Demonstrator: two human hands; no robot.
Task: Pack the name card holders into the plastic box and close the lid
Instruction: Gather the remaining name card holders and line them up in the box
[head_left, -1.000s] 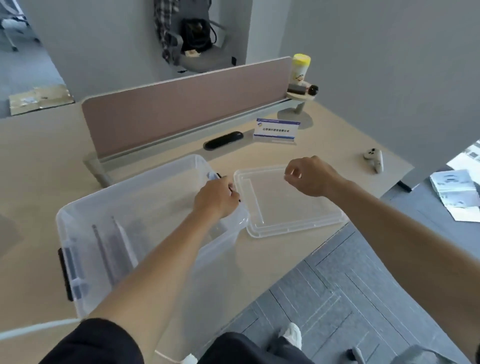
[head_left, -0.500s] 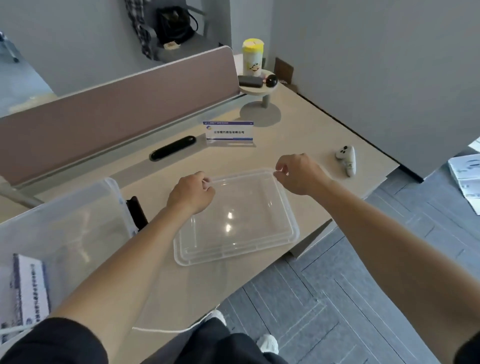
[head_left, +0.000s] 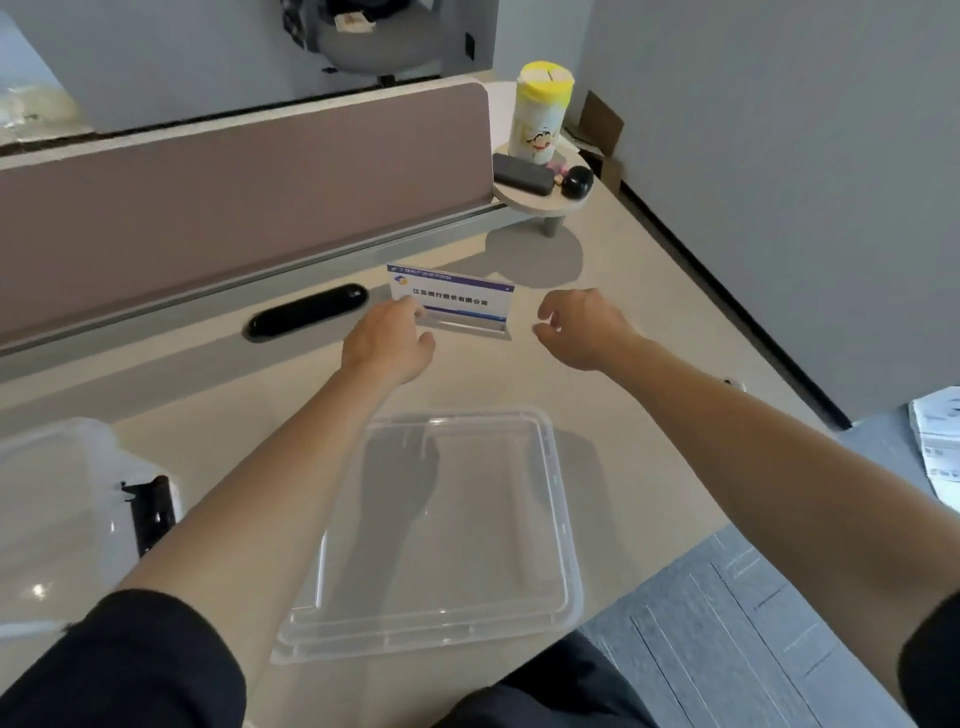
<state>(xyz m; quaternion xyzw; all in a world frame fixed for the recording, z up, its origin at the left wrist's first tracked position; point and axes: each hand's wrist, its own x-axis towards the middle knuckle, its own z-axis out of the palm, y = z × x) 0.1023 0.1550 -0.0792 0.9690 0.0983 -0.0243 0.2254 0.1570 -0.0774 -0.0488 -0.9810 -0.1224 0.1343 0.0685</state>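
Centrally, clear rectangular plastic lid (head_left: 467, 545)

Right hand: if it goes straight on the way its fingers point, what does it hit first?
Most likely the right end of the name card holder: the right hand, loosely curled, aims left at it, with only bare desk between them. Its height above the desk is hard to judge.

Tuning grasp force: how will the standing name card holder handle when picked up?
The name card holder looks like clear acrylic round a paper card: probably stiff and light. Its glossy base may be slippery. Upright on a narrow foot, it could tip if pushed high.
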